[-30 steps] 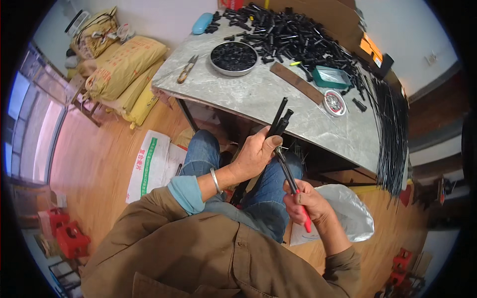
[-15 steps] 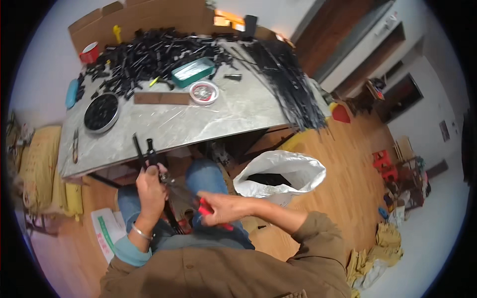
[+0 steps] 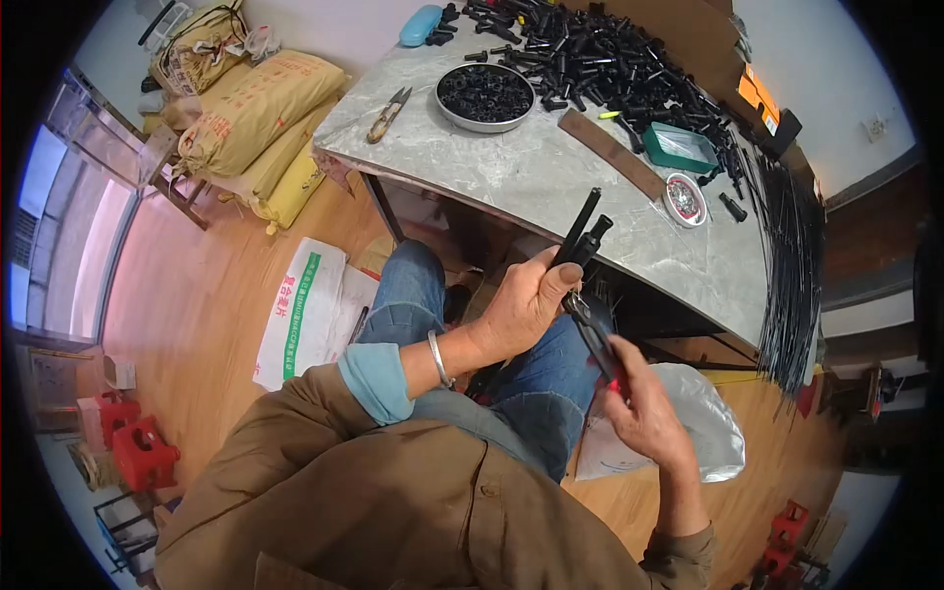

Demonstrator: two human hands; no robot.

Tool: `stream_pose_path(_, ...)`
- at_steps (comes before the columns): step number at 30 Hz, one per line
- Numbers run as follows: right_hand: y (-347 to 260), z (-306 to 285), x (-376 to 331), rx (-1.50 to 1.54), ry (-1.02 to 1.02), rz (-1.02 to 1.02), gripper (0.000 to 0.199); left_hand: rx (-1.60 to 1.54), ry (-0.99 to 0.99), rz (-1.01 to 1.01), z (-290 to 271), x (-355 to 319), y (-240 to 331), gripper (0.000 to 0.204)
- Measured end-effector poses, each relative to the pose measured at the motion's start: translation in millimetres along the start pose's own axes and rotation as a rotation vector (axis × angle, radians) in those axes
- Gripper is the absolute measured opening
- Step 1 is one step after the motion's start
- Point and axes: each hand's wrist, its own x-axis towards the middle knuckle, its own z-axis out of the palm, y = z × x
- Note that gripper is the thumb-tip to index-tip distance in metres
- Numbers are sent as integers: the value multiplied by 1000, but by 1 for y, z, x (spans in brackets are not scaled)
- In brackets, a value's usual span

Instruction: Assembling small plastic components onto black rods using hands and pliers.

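My left hand (image 3: 516, 307) is closed round a black rod (image 3: 583, 218) and a short black tubular fitting (image 3: 596, 236), both sticking up past the thumb in front of the table edge. Red-handled pliers (image 3: 593, 337) are gripped in my right hand (image 3: 647, 413). Their jaws meet the work just below my left thumb; whether they bite on the rod or the fitting I cannot tell. Both hands are above my knees. On the table, a round metal bowl (image 3: 486, 126) of small black rings stands near a big heap of black fittings (image 3: 600, 64).
A brown strip (image 3: 612, 154), a teal tray (image 3: 678, 138), a tub of small metal bits (image 3: 684, 201) and snips (image 3: 390, 114) lie on the grey table (image 3: 457, 177). Long black rods (image 3: 792, 265) overhang its right end. A silvery sack (image 3: 703, 418) stands beside my right knee.
The view has swung left, so the table and hands appear farther right. The pliers, earlier blurred and slanting across below my left hand, now point up with their jaws at the held piece.
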Motion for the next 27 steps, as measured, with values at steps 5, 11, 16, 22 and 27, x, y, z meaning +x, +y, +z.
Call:
stream_pose_path(5, -7, 19, -13, 1015, -47, 410, 23, -55, -58, -16, -5, 1, -2, 57)
stream_pose_path(11, 4, 8, -4, 789, -345, 326, 20, -76, -54, -67, -5, 0, -5, 56)
stream_pose_path(16, -17, 9, -10, -18, 110, 118, 22, -134, -50, -81, -4, 1, -1, 55)
stream_pose_path(22, -21, -1, -14, 901, -285, 472, 43, -107, -66, -48, -1, 1, -3, 57)
stream_pose_path(27, -26, -10, -10, 771, -378, 435, 43, -185, -122, -139, -3, -1, 6, 60)
